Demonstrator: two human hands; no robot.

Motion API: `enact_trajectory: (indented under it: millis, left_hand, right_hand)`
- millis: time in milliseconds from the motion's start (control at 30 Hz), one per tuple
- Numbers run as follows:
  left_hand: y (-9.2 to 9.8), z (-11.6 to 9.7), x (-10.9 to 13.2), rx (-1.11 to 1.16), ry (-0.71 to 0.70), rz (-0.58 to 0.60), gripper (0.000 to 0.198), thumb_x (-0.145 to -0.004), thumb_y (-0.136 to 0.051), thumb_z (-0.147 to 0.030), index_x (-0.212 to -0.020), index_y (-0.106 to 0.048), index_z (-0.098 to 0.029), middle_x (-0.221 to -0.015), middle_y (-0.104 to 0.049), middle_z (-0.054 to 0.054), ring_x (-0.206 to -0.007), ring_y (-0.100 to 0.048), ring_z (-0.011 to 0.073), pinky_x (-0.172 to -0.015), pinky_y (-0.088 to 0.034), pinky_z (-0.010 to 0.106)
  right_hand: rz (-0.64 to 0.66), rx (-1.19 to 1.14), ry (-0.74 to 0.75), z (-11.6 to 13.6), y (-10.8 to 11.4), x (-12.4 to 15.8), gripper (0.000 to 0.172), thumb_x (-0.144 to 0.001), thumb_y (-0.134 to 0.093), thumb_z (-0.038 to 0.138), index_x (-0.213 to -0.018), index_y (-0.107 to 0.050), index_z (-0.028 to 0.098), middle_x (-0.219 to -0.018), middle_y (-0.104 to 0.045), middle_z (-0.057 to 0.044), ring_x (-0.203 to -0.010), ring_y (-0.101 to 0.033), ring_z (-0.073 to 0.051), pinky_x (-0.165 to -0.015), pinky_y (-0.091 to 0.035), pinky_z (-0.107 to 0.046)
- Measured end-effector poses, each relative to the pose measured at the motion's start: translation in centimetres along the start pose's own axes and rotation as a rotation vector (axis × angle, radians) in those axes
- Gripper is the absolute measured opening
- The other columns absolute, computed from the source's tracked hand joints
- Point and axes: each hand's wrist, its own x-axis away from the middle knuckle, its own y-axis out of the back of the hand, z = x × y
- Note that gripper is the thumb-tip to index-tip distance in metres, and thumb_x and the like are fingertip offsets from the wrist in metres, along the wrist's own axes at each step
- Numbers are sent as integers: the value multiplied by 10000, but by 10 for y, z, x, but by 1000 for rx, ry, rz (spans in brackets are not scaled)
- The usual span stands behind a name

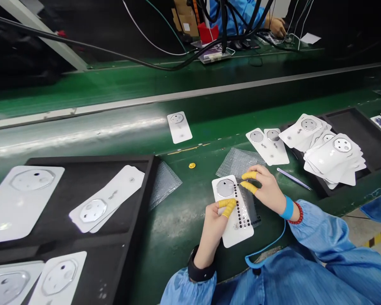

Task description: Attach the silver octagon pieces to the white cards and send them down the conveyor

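White panel (230, 226) lies on the bench (178, 228), lower right of centre, partly under a dotted clear sheet (247, 204); left hand (214, 222) at the sheet, grip pressed together; right hand's (269, 191) pinch, I cannot tell. Farther right, tweezers (294, 179).

Left hand (213, 220) over white plate (231, 226)

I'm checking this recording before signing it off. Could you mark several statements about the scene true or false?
1. Yellow covers sit on fingers of the left hand and the right hand. True.
2. The right hand holds the tweezers. False: they lie on the green table.
3. A blue strap circles the right wrist. True.
4. The white card by the left hand lies in a black tray. False: it lies on the table.
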Motion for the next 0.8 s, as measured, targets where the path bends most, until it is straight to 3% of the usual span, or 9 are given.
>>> enact_trajectory:
  millis: [67, 167, 333, 467, 700, 800]
  left_hand:
    - [0, 4, -1, 2, -39, -30, 239, -582, -842, -339, -688, -785, -133, -691, -763, 100, -687, -698, 249, -552, -521, 279]
    - [-2, 8, -2, 6, -90, -49, 188, -597, -833, -291, -695, -786, -138, -736, -775, 93, -816, -712, 281, -689, -557, 316]
    - [-4, 14, -3, 13, -125, -71, 170, -617, -812, -288, -688, -783, -136, -751, -780, 90, -770, -714, 275, -727, -559, 349]
    - [-5, 15, -2, 10, -152, -93, 142, -618, -804, -252, -702, -786, -139, -799, -788, 85, -835, -712, 277, -797, -546, 349]
    - [-5, 19, 0, 27, -93, -104, 145, -633, -684, -223, -690, -767, -119, -682, -769, 78, -619, -702, 243, -568, -534, 303]
    - [-5, 23, -5, -7, -93, -131, 159, -617, -647, -201, -690, -757, -113, -678, -768, 79, -611, -704, 245, -547, -522, 292]
  right_hand:
    - [13, 25, 81, 3, -3, 7, 117, -905, -592, 265, -946, -695, 224, -1013, -642, -83, -969, -618, -227, -903, -518, -420]
    - [105, 48, 176, 5, -8, 17, 146, -932, -553, 255, -944, -696, 225, -925, -653, -66, -840, -640, -195, -765, -560, -346]
    - [222, 92, 274, 6, -9, 19, 170, -936, -528, 208, -934, -698, 200, -983, -692, -81, -858, -676, -197, -753, -582, -333]
    - [232, 157, 286, 8, -7, 18, 177, -950, -506, 175, -969, -681, 197, -977, -700, -75, -859, -684, -189, -748, -591, -323]
    - [331, 340, 396, 1, -15, 28, 256, -967, -402, 128, -876, -639, 155, -1005, -656, -146, -831, -662, -220, -729, -591, -364]
    - [357, 368, 422, -6, -20, 27, 224, -963, -403, 122, -910, -620, 145, -996, -647, -149, -853, -654, -224, -736, -591, -362]
